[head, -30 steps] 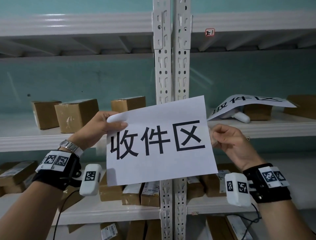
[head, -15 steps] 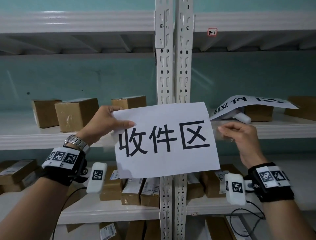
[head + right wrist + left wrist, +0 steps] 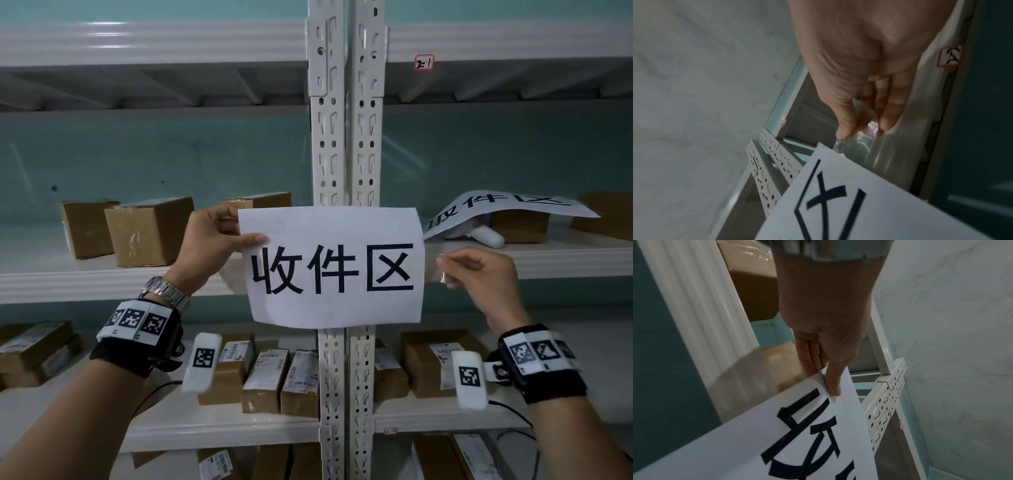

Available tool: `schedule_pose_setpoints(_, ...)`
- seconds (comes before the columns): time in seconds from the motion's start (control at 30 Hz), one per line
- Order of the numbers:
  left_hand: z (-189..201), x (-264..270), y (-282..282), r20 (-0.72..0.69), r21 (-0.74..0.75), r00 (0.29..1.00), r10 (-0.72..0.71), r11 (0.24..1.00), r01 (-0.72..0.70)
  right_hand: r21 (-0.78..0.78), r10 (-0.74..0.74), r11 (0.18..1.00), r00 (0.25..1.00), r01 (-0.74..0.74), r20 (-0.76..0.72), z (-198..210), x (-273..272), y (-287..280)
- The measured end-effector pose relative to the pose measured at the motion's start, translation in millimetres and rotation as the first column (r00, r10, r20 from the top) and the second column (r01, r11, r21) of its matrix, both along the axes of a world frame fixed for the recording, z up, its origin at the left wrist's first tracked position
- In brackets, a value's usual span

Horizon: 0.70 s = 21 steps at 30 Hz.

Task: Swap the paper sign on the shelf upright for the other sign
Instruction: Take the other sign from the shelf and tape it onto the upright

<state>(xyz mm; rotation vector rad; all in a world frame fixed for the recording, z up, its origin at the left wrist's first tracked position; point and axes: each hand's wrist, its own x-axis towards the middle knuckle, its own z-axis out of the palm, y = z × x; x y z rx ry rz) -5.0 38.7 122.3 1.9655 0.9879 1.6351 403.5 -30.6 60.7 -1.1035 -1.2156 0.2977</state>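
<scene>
Paper sign [image 3: 334, 267] with three large black characters held flat across the front of the white slotted shelf upright [image 3: 344, 137], level, covering both posts at middle-shelf height. Left hand [image 3: 209, 250]: grip pinching the sign's upper left corner, thumb on the printed face, fingers behind; confirmed in left wrist view [image 3: 828, 344]. Right hand [image 3: 479, 274] just beside the sign's right edge: grip narrow, thumb and fingers pinching a strip of clear tape [image 3: 855, 144] that reaches to the sign's upper right corner. Other sign [image 3: 507, 209] lying face up, draped over a cardboard box [image 3: 520, 226] and a white object on the middle shelf, right of the upright. More cardboard boxes [image 3: 147, 233] on the shelf at left.
</scene>
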Motion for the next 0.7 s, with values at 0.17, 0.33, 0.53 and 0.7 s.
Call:
schedule_pose_setpoints(0.17,-5,7,6,-0.003,0.002,0.999,0.036,0.999,-0.036,-0.018,-0.114,0.993,0.993,0.114,0.015,-3,8,11)
schedule_pose_setpoints(0.33,-12,18,7,-0.002,-0.017,1.000,0.025,1.000,-0.026,0.009,-0.240,0.971,0.968,0.240,0.073,-14,13,22)
schedule_pose_setpoints(0.53,-13,30,8,0.026,-0.018,1.000,0.009,1.000,-0.008,0.074,-0.301,0.952,0.951,0.296,0.065,-22,18,31)
schedule_pose_setpoints(0.7,-13,33,10,0.038,-0.028,0.999,-0.007,1.000,0.008,0.078,-0.328,0.943,0.942,0.323,0.072,-24,20,35)
